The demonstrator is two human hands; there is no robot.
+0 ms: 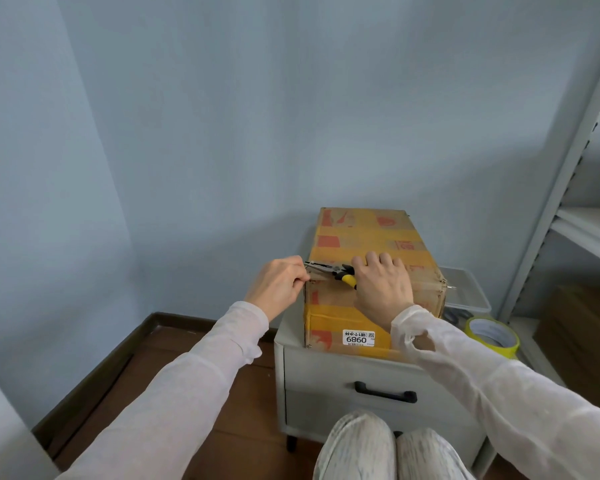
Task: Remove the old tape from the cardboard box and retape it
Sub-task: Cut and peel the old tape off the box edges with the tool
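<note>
A cardboard box (368,237) wrapped in yellow tape with red print stands on a small grey cabinet (333,372). My right hand (383,289) grips yellow-and-black pliers (343,274) at the box's near top edge, jaws pointing left. My left hand (278,284) pinches a strip of old tape (317,270) at the box's near left corner, beside the plier tips. A roll of yellow tape (492,336) lies on the cabinet to the right of the box.
A clear plastic tray (468,292) and dark scissors (456,315) sit behind the tape roll. A grey metal shelf (568,188) rises at the right. Blue walls stand behind and to the left. My knees (388,448) are close to the cabinet drawer.
</note>
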